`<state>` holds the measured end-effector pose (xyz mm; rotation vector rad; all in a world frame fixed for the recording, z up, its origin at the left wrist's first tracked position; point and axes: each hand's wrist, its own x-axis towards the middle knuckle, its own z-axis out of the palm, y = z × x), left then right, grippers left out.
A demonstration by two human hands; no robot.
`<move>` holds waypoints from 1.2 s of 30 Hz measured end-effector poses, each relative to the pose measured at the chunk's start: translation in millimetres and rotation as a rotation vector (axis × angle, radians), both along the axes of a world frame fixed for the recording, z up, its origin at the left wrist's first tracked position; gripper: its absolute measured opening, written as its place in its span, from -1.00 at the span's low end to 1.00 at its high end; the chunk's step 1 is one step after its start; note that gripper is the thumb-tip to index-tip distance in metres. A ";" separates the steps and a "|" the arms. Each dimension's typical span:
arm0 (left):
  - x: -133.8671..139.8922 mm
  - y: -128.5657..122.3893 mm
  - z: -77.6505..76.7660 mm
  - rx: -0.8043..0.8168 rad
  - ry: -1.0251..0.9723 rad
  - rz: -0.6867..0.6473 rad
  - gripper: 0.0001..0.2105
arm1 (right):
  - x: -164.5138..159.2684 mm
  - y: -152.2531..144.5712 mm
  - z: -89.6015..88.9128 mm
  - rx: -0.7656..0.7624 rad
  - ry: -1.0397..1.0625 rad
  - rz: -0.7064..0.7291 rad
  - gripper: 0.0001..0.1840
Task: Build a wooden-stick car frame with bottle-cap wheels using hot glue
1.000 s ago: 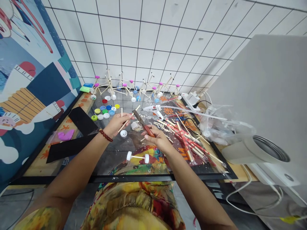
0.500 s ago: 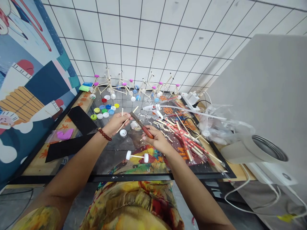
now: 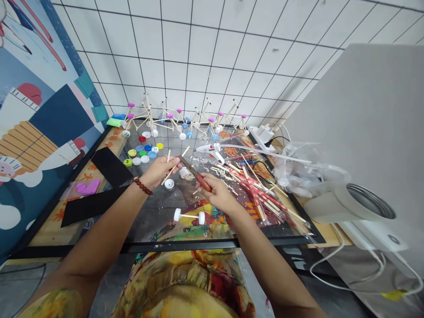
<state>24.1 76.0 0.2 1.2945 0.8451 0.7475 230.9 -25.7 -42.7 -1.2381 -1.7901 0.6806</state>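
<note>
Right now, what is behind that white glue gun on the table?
Behind the glue gun, pink-tipped stick models stand before the tiled wall. Whatever part of the table the gun's body covers cannot be seen.

White wall tiles (image 3: 175,44) with dark joints stand behind the table. A colourful mural (image 3: 56,115) covers the left side, and a plain grey panel (image 3: 361,110) stands on the right. Below that panel, a pale can (image 3: 326,205) lies tilted beside crumpled clear plastic (image 3: 293,176). A white cable (image 3: 313,274) loops near a yellow tag (image 3: 394,295).
</note>
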 end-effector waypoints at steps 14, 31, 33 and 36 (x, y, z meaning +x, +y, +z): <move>6.1 -9.3 3.7 0.168 0.114 -0.103 -0.76 | 6.4 -3.2 20.0 -0.206 -0.220 -0.140 -0.72; 11.0 -20.5 -1.5 0.331 0.326 0.048 -0.81 | 1.1 -5.3 36.7 -0.180 -0.744 -0.255 -0.75; 10.6 -21.2 0.3 0.349 0.318 0.027 -0.81 | 3.0 -6.0 38.0 -0.175 -0.766 -0.276 -0.70; 10.9 -22.9 1.7 0.369 0.279 -0.039 -0.79 | 7.3 -8.0 40.1 -0.165 -0.784 -0.302 -0.65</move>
